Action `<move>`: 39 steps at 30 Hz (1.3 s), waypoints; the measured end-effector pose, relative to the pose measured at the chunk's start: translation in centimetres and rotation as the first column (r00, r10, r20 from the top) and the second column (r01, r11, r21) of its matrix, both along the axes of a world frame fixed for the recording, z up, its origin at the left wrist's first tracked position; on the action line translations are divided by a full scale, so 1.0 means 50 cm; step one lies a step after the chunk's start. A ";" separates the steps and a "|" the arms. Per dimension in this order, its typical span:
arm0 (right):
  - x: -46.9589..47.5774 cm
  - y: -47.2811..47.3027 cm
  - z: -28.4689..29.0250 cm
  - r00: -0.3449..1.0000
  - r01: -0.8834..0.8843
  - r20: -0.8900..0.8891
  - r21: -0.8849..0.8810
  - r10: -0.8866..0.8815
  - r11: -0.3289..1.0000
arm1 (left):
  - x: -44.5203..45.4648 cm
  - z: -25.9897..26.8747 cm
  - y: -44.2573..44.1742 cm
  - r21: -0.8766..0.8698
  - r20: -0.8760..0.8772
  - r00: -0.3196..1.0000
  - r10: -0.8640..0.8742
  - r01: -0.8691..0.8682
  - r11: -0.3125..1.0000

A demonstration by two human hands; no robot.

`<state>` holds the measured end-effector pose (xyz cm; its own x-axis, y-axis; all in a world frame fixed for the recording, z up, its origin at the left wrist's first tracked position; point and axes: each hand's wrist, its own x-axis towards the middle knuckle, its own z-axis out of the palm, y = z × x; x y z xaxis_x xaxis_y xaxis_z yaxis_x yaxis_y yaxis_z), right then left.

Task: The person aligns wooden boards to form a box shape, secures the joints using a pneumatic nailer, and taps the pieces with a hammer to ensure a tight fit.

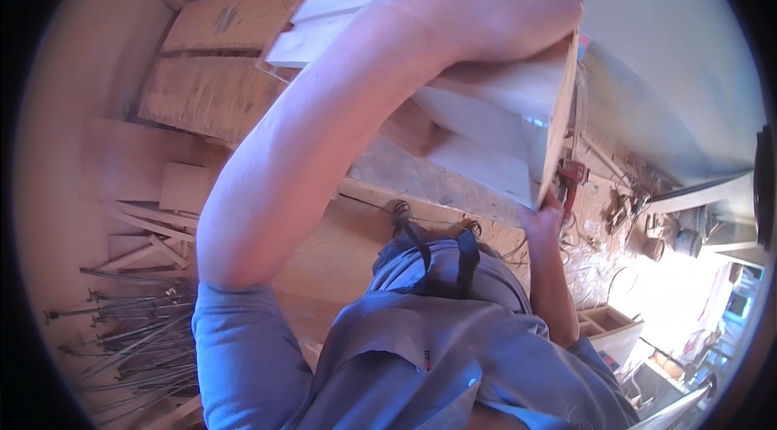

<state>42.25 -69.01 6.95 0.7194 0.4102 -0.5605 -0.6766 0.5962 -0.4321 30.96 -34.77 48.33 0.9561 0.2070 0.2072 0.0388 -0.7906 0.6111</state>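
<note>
A pale wooden box-like carcass (485, 126) is held up in front of my body, tilted, with its hollow inside facing me. Its thin panel (561, 108) forms the right end. My left hand (510, 2) reaches across the top and grips the upper part near that panel, its fingers curled over the edge. At the lower right corner, my right hand (543, 214) holds the panel's bottom edge from below. My left forearm hides much of the box's left half.
Below the box runs a dusty workbench (388, 169). A red power tool (572, 175) lies beyond my right hand. Several bar clamps (139, 333) and wood strips (152, 236) are heaped at left, below large brown boards (212, 81). A compartmented wooden box (613, 327) stands at right.
</note>
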 end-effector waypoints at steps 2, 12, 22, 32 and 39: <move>-0.024 0.056 -0.037 0.987 -0.021 -0.157 -0.013 0.019 1.000 | 0.063 -0.053 -0.027 0.076 0.058 0.994 -0.097 0.092 0.993; 0.040 0.047 -0.300 0.883 -0.199 0.130 -0.765 0.450 0.613 | 0.182 -0.145 -0.333 0.245 0.078 0.997 -0.015 -0.004 0.970; 0.046 -0.055 0.133 0.285 0.012 0.694 -0.693 0.661 0.721 | 0.239 -0.183 -0.410 0.282 -0.015 1.000 0.003 0.001 0.959; 0.015 -0.054 0.264 0.104 0.208 0.763 -0.644 0.638 0.736 | 0.226 -0.172 -0.407 0.017 -0.089 0.996 0.003 -0.002 1.000; -0.073 -0.045 0.250 0.103 0.381 0.734 -0.652 0.671 0.655 | 0.148 -0.179 -0.410 0.116 0.160 0.970 -0.184 0.167 0.979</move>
<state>38.61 -71.24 19.46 0.7453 0.5572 0.3660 0.5544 -0.2131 -0.8045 38.34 -55.25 39.40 0.9251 0.0086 0.3796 -0.2030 -0.8337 0.5136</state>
